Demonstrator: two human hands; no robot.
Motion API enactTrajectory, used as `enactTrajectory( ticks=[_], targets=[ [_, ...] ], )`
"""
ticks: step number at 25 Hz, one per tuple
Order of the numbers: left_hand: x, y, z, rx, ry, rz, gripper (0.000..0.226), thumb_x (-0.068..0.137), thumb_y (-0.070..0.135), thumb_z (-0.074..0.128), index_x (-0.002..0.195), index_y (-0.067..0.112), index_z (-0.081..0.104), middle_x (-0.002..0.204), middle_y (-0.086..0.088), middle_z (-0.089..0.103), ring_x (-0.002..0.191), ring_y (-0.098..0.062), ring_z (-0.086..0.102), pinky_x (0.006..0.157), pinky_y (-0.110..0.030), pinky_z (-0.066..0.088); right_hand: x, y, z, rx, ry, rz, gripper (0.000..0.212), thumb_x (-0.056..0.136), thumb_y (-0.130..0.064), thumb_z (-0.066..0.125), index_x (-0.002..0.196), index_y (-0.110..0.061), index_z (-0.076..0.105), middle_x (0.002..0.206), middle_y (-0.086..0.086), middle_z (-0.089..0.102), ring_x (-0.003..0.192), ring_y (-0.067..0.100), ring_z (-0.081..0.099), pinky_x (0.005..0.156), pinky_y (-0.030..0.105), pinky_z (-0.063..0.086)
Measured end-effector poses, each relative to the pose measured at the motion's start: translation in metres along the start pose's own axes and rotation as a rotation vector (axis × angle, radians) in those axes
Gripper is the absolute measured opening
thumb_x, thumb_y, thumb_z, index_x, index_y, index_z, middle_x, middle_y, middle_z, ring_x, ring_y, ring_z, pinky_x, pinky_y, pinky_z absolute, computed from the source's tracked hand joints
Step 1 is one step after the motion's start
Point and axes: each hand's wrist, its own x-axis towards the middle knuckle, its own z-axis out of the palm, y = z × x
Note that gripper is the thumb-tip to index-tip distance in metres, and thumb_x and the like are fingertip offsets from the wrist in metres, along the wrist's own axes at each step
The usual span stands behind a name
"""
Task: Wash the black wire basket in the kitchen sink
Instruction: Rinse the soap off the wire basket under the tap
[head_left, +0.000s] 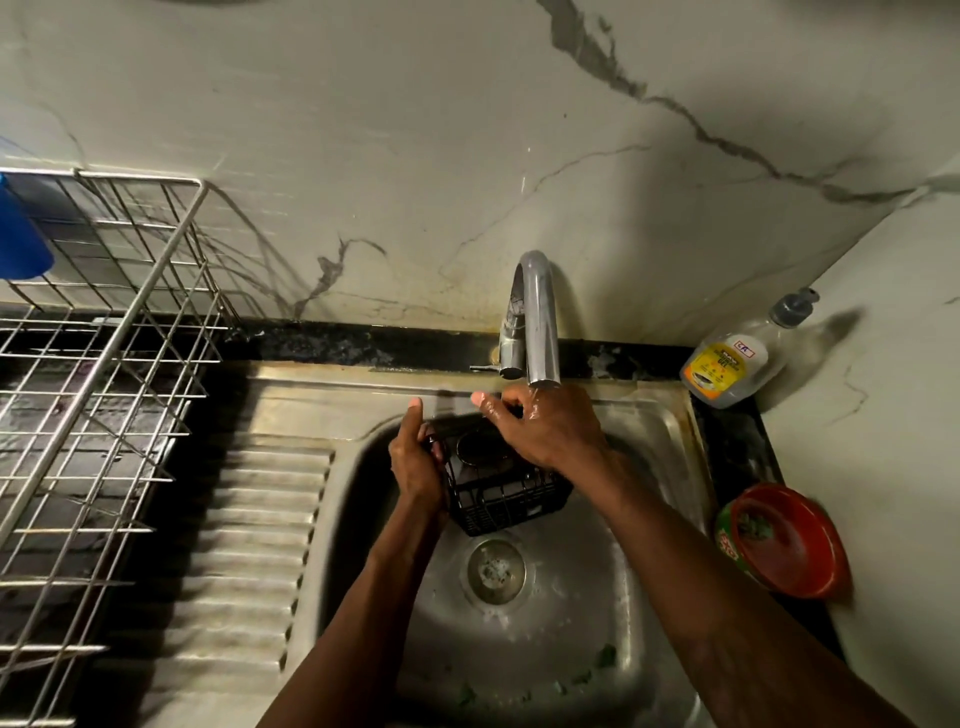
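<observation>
The left hand is curled round the left side of the black wire basket, thumb sticking up past the rim. It holds the basket tilted inside the bowl of the steel sink, toward the far edge and above the round drain. The right hand comes in over the basket's far right corner, right under the mouth of the chrome tap. Its skin is shiny wet, its fingers bend down onto the far rim and its thumb points left. From here it looks like a grip on the wire, though the fingertips are hidden behind the hand itself.

Bits of green scrap lie on the sink floor near its front right corner. The ribbed draining board runs off the sink's left side. Beyond that, on the left end of the dark desk, stands a metal wire dish rack with something blue in its far left corner. At the desk's back right corner a clear pump bottle with a yellow label stands against the marble wall. Along the right edge, nearer the front, sits a red bowl tipped on its side.
</observation>
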Motion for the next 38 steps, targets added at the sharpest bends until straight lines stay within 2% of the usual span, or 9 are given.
enactTrajectory(
  ticks=[6, 11, 14, 18, 22, 27, 30, 35, 38],
  targets=[
    [-0.011, 0.019, -0.027, -0.141, -0.110, -0.119, 0.086, 0.073, 0.074, 0.072, 0.114, -0.003, 0.073, 0.114, -0.031, 0.070, 0.106, -0.049, 0.068, 0.099, -0.060, 0.053, -0.001, -0.022, 0.018, 0.403, -0.006, 0.080, 0.038, 0.082, -0.064, 0.070, 0.077, -0.027, 0.067, 0.078, -0.012, 0.066, 0.073, -0.004, 0.062, 0.065, 0.016, 0.046],
    [-0.024, 0.058, -0.030, 0.698, -0.263, 0.450, 0.055, 0.103, 0.053, 0.049, 0.084, 0.012, 0.080, 0.068, -0.004, 0.076, 0.063, -0.011, 0.073, 0.063, -0.029, 0.058, 0.024, -0.014, 0.021, 0.230, -0.258, 0.139, 0.060, 0.085, -0.083, 0.040, 0.080, -0.028, 0.066, 0.078, -0.003, 0.063, 0.072, 0.015, 0.061, 0.064, 0.028, 0.044],
    [-0.036, 0.085, -0.007, 0.915, -0.427, 0.361, 0.069, 0.104, 0.061, 0.036, 0.070, 0.014, 0.073, 0.049, 0.002, 0.066, 0.043, -0.007, 0.061, 0.054, -0.026, 0.052, 0.035, -0.017, 0.019, 0.172, -0.400, 0.090, 0.044, 0.099, -0.058, 0.041, 0.072, -0.028, 0.060, 0.075, -0.003, 0.063, 0.075, 0.022, 0.064, 0.062, 0.030, 0.044],
    [-0.039, 0.059, 0.007, 0.722, -0.330, 0.058, 0.056, 0.093, 0.066, 0.054, 0.073, 0.017, 0.071, 0.051, 0.008, 0.061, 0.044, -0.003, 0.052, 0.050, -0.022, 0.039, 0.037, -0.021, 0.022, 0.364, -0.312, 0.321, 0.062, 0.096, -0.074, 0.035, 0.109, -0.024, 0.070, 0.104, 0.002, 0.069, 0.096, 0.022, 0.067, 0.082, 0.036, 0.054],
    [-0.026, 0.029, -0.004, 0.418, -0.016, -0.214, 0.039, 0.097, 0.046, 0.061, 0.088, 0.009, 0.069, 0.064, -0.003, 0.058, 0.055, -0.015, 0.050, 0.052, -0.027, 0.040, -0.007, -0.027, 0.027, 0.364, 0.017, 0.711, 0.047, 0.100, -0.061, 0.043, 0.099, -0.019, 0.064, 0.084, -0.002, 0.065, 0.069, 0.007, 0.061, 0.059, 0.019, 0.044],
    [-0.001, 0.029, -0.013, 0.262, 0.235, -0.395, 0.026, 0.092, 0.031, 0.059, 0.099, 0.008, 0.070, 0.067, -0.008, 0.057, 0.057, -0.023, 0.051, 0.059, -0.030, 0.043, -0.019, -0.071, 0.070, 0.394, -0.195, 0.752, 0.076, 0.103, -0.061, 0.017, 0.160, -0.011, 0.017, 0.166, 0.015, 0.019, 0.152, 0.032, 0.020, 0.122, 0.050, 0.012],
    [0.002, 0.019, -0.034, 0.250, 0.229, -0.367, 0.030, 0.094, 0.037, 0.059, 0.098, 0.009, 0.070, 0.078, -0.011, 0.064, 0.069, -0.026, 0.058, 0.066, -0.035, 0.051, -0.027, -0.052, 0.089, 0.366, -0.267, 0.818, 0.078, 0.102, -0.063, 0.012, 0.162, -0.013, 0.009, 0.168, 0.012, 0.009, 0.154, 0.031, 0.011, 0.123, 0.051, 0.003],
    [0.001, 0.022, -0.034, 0.148, 0.303, -0.350, 0.031, 0.090, 0.037, 0.067, 0.104, 0.010, 0.070, 0.080, -0.008, 0.068, 0.070, -0.025, 0.064, 0.077, -0.042, 0.059, -0.014, 0.018, 0.101, 0.394, -0.385, 1.156, 0.073, 0.096, -0.060, 0.017, 0.144, -0.015, 0.049, 0.141, 0.019, 0.049, 0.133, 0.037, 0.044, 0.116, 0.054, 0.028],
    [-0.009, 0.028, -0.032, 0.270, 0.337, -0.328, 0.040, 0.093, 0.039, 0.063, 0.114, 0.005, 0.067, 0.099, -0.010, 0.070, 0.089, -0.028, 0.066, 0.087, -0.042, 0.058, -0.014, -0.045, 0.093, 0.382, -0.355, 0.959, 0.081, 0.098, -0.065, 0.012, 0.158, -0.012, 0.022, 0.165, 0.017, 0.018, 0.152, 0.035, 0.015, 0.123, 0.055, 0.008]
  ],
)
